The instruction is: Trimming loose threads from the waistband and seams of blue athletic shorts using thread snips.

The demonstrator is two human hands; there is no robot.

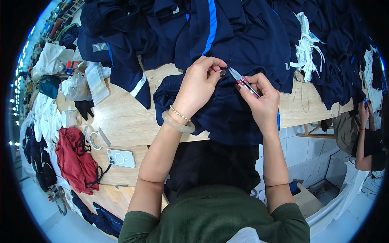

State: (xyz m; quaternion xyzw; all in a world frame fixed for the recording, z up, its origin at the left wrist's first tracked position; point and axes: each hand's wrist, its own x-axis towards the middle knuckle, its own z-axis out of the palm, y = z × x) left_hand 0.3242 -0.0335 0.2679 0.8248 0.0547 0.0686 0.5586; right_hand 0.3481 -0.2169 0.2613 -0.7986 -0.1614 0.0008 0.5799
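Two hands work on dark blue clothes.
Left hand (199,83) pinches the dark blue cloth (227,113); right hand (259,99) squeezes small snips (242,82) touching it, on the wooden table (121,117).

A pale wooden counter (121,117) runs left and right beneath the hands, its edge bending with the lens. Below and right of them lies white tiled floor (302,152). Far left, ceiling lights (16,87) recede in a row.

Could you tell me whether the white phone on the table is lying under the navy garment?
No, the white phone lies uncovered on the wooden table, well to the left of the navy garment.
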